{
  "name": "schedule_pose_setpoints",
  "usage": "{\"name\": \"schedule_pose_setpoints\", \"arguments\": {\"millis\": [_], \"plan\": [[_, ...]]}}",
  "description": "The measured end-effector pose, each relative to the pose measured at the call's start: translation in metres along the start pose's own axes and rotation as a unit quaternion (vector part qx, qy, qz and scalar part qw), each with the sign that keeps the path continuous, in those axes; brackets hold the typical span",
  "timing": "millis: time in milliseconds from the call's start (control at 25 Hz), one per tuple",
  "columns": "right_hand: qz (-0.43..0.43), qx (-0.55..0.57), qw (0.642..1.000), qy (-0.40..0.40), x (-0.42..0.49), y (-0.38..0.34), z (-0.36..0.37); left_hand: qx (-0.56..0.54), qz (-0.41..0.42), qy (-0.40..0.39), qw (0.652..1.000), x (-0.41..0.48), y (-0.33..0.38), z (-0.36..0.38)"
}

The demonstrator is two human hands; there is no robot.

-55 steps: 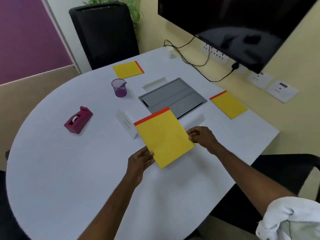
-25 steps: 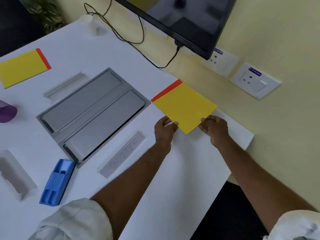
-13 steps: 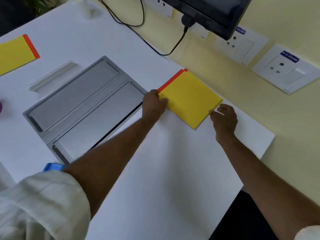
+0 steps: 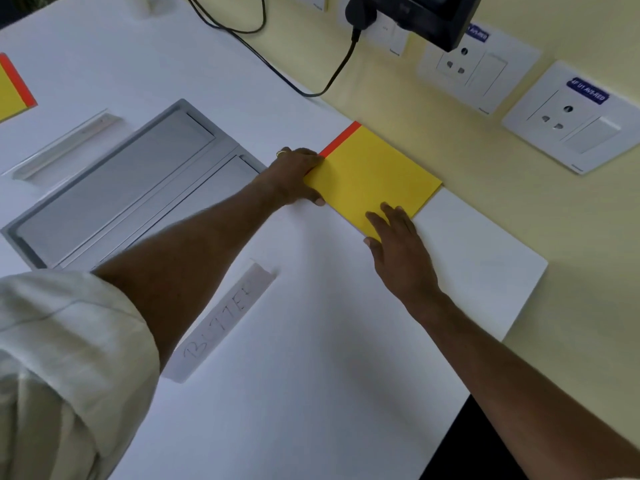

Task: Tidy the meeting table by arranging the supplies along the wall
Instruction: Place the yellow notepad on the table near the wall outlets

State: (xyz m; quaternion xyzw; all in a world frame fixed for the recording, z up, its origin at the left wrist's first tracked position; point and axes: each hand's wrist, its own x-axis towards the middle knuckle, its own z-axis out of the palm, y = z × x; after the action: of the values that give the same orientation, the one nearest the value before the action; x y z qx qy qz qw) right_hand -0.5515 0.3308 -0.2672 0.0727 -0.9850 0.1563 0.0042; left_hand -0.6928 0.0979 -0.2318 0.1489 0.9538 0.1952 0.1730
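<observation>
A yellow notepad point(image 4: 372, 174) with a red top band lies flat on the white table point(image 4: 311, 358), its far edge against the yellow wall. It sits on top of a second pad that is almost fully hidden. My left hand point(image 4: 294, 178) grips the pad's left edge near the red band. My right hand point(image 4: 398, 237) rests flat on the pad's near corner, fingers spread. Another yellow pad point(image 4: 12, 90) shows at the far left edge.
A grey recessed cable box point(image 4: 121, 188) lies left of the pad. A white name card point(image 4: 221, 320) lies under my left forearm, a clear holder point(image 4: 65, 147) lies farther left. A black cable point(image 4: 287, 60), wall sockets point(image 4: 568, 119) and a monitor corner point(image 4: 426, 15) are behind.
I carried the yellow pad from the table's middle to the wall and laid it over the pad there. Since half a second ago it slid flush to the wall and my right hand pressed onto it.
</observation>
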Motion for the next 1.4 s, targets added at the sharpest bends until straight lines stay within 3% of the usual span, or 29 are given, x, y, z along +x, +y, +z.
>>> {"name": "schedule_pose_setpoints", "arguments": {"millis": [440, 560, 720, 1000, 1400], "plan": [[0.001, -0.047, 0.998, -0.047, -0.003, -0.008, -0.012, -0.027, -0.027, -0.011, 0.999, -0.026, 0.017, -0.004], [0.003, -0.068, 0.997, -0.038, -0.011, -0.028, -0.016, 0.011, -0.023, 0.002, 1.000, -0.057, 0.017, -0.005], [-0.021, -0.047, 0.998, -0.032, -0.021, -0.089, -0.026, 0.064, -0.001, 0.063, 0.996, -0.120, 0.008, -0.018], [-0.097, -0.037, 0.994, -0.039, -0.042, -0.175, -0.043, 0.101, -0.015, 0.099, 0.990, -0.228, -0.027, -0.039], [-0.196, 0.003, 0.977, -0.081, -0.126, -0.340, -0.026, 0.082, -0.121, 0.136, 0.980, -0.431, -0.116, -0.065]]}}
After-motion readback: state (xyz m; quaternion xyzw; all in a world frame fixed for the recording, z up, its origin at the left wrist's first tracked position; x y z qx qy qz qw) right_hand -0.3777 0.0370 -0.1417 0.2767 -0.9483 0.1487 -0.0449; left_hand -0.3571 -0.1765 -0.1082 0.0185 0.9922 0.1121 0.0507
